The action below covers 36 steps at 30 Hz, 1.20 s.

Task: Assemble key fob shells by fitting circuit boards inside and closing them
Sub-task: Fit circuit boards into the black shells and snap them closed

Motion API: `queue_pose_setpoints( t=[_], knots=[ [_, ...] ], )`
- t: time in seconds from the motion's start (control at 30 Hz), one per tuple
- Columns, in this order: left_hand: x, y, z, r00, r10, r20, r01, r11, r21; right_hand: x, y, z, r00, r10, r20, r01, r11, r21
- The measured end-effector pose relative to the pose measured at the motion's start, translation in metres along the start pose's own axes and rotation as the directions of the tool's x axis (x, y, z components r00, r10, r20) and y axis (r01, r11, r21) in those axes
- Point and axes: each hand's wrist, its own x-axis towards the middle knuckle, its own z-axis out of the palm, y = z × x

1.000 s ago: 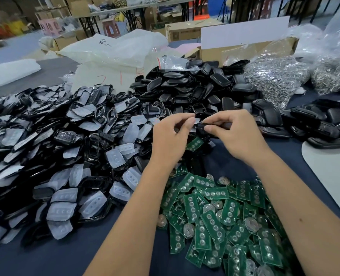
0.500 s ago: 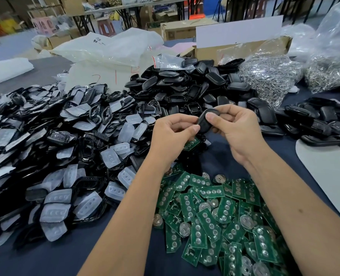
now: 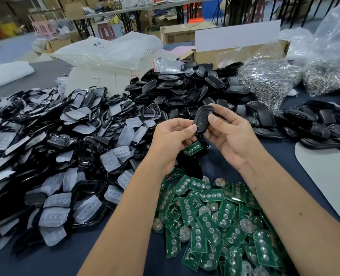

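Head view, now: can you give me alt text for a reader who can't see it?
Both hands, left and right, pinch a closed black plastic key fob shell above a dark blue table. Green circuit boards lie heaped below; black shell halves with translucent button pads are piled left.

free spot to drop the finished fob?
Bare dark blue cloth between black key fob and green circuit boards; also the pale grey mat at right. Crowded: white-padded shell pile left, black shell heap behind.

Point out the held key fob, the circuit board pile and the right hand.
key fob (image 3: 202,120), head view, its black front face
circuit board pile (image 3: 215,222), head view, a green board mid-pile
right hand (image 3: 229,136), head view, palm
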Motion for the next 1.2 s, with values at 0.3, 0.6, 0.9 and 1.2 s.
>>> queue_pose_setpoints(
  t=[0.3,0.6,0.9,1.2],
  knots=[
    [0.000,0.000,0.004,0.999,-0.016,0.045,0.017,0.999,-0.034,0.000,0.000,0.004,0.998,-0.004,-0.065,0.005,1.000,0.012],
    [0.000,-0.002,0.010,0.994,0.071,-0.079,-0.069,0.997,0.023,0.002,0.009,0.005,0.988,-0.001,-0.155,-0.003,1.000,-0.023],
    [-0.002,-0.007,0.016,0.847,0.530,0.027,-0.396,0.598,0.696,0.003,0.021,0.009,0.968,-0.134,-0.212,0.083,0.969,-0.233],
    [-0.003,-0.006,0.010,0.798,0.592,0.115,-0.441,0.443,0.781,0.004,0.022,0.006,0.982,-0.148,-0.116,0.112,0.957,-0.266]
  ],
)
